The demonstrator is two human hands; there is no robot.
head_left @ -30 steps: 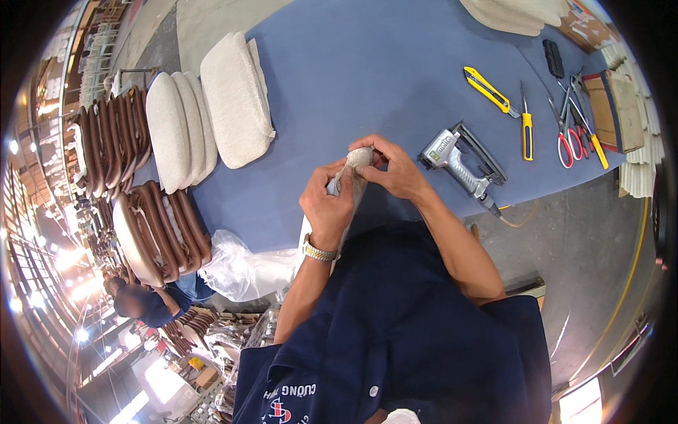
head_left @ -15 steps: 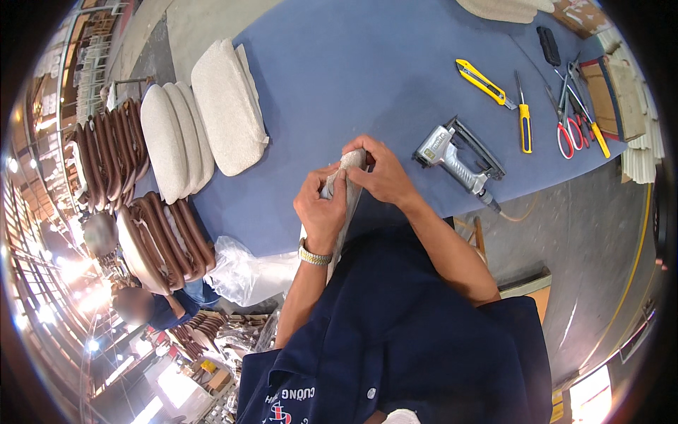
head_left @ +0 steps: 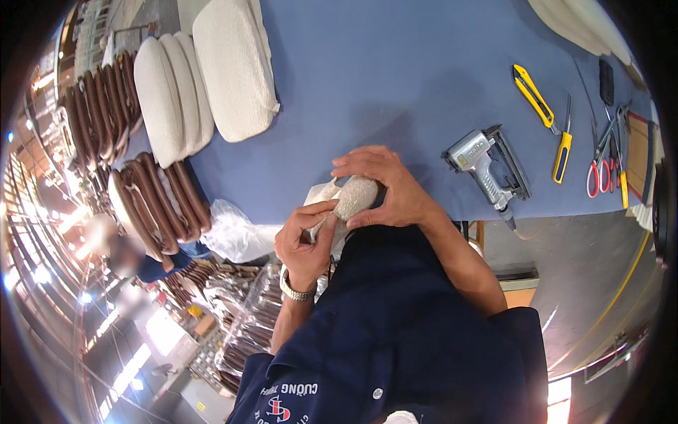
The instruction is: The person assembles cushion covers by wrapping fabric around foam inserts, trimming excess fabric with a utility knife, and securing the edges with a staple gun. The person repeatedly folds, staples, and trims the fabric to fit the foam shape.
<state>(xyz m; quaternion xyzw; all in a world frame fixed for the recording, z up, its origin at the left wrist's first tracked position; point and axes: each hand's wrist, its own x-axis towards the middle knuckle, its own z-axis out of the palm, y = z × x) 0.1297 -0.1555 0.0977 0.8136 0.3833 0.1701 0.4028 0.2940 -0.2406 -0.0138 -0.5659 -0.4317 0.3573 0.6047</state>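
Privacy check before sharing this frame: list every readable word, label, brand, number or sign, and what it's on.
Shirt: white lettering, upside down in view, beside a red-and-white emblem; wording withheld.
Staple gun: body marking, too small to read.
Yellow knife: any marking too small to read.
Held beige padded piece: none seen.

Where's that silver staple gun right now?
In the head view, the silver staple gun lies on the blue table, right of the person's right hand and left of the yellow utility knife.
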